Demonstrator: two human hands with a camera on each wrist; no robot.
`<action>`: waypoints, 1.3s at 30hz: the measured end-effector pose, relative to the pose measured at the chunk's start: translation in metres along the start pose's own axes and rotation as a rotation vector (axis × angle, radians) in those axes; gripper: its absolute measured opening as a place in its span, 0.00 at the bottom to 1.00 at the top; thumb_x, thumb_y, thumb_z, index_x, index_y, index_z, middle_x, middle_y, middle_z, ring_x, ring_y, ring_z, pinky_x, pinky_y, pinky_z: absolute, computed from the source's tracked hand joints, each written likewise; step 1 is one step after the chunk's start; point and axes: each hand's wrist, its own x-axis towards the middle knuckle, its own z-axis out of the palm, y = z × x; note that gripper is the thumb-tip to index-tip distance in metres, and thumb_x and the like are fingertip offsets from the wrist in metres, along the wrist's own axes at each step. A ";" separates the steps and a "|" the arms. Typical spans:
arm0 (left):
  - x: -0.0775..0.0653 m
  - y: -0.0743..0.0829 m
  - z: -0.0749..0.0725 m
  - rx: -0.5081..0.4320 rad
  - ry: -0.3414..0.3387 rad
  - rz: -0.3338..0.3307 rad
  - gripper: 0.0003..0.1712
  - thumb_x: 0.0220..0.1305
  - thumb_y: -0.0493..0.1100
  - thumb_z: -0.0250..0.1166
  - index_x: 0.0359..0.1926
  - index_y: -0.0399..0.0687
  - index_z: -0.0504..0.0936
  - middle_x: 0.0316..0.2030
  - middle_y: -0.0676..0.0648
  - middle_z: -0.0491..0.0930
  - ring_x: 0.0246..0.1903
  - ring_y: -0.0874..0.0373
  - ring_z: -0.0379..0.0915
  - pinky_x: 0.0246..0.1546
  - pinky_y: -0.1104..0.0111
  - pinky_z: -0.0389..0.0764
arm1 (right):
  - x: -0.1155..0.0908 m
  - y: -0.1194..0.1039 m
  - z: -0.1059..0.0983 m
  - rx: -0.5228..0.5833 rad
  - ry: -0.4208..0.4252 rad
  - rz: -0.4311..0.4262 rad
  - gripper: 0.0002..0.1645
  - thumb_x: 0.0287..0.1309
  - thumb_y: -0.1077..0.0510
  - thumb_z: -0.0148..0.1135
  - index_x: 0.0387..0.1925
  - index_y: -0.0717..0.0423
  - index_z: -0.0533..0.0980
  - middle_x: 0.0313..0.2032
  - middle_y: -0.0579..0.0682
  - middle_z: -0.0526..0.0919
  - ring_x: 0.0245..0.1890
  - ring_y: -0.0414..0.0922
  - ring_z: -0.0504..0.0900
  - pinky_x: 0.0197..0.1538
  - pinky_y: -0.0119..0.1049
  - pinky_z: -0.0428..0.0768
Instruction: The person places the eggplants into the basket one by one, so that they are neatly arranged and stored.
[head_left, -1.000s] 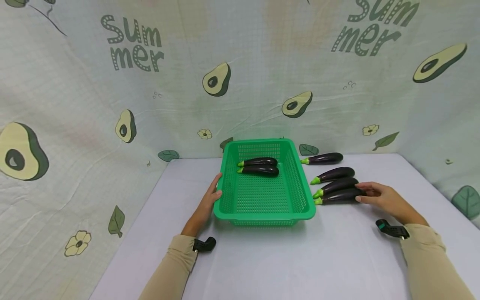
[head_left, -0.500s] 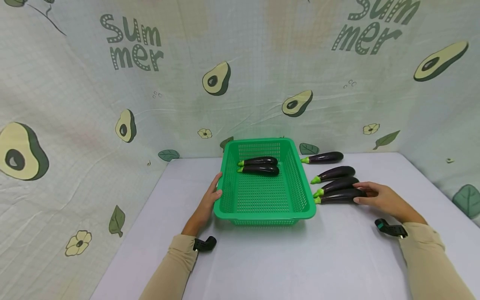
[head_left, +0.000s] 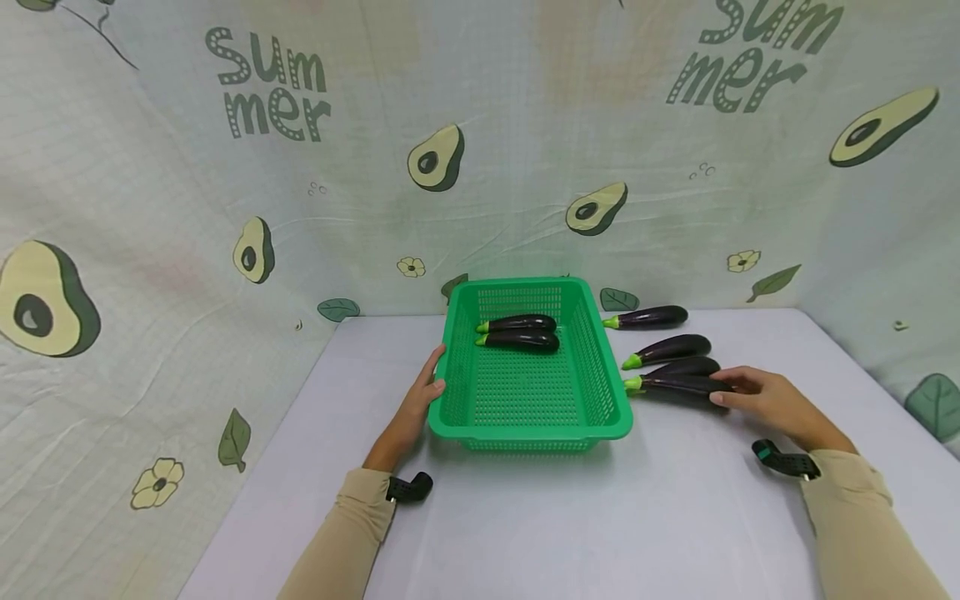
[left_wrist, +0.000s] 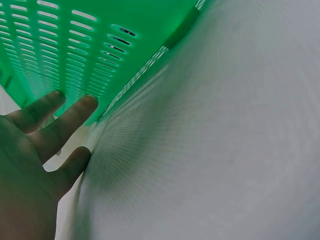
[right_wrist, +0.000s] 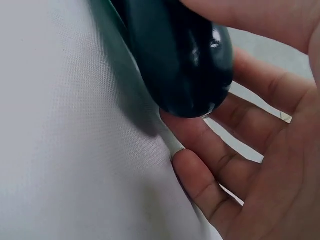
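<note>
My right hand (head_left: 772, 404) grips the blunt end of the nearest eggplant (head_left: 682, 387) on the right of the table. In the right wrist view, thumb and fingers curve round this glossy dark eggplant (right_wrist: 175, 60), and a gap shows under its end. In the head view its green stem end overlaps the eggplant behind (head_left: 686, 367). A green plastic basket (head_left: 528, 433) stands mid-table with two eggplants (head_left: 517, 341) lying side by side inside. Against the basket's left wall rest the extended fingers of my left hand (head_left: 408, 412); the left wrist view shows them at the slotted side (left_wrist: 75, 50).
Behind the held eggplant lie another eggplant (head_left: 667, 351) and, farther back beside the basket, one more (head_left: 648, 317). A white cloth covers the table (head_left: 585, 525). A printed fabric backdrop (head_left: 495, 233) rises along the table's back edge.
The eggplant in my right hand has risen slightly, its stem end shifting up and over the one behind. My left hand and the basket have stayed in place.
</note>
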 end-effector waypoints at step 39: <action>0.000 0.002 0.000 0.016 -0.004 0.029 0.39 0.74 0.50 0.44 0.81 0.55 0.43 0.79 0.45 0.38 0.76 0.47 0.33 0.70 0.42 0.40 | 0.006 -0.009 0.007 0.186 0.057 0.003 0.35 0.71 0.45 0.58 0.65 0.69 0.67 0.54 0.68 0.76 0.34 0.47 0.85 0.38 0.33 0.79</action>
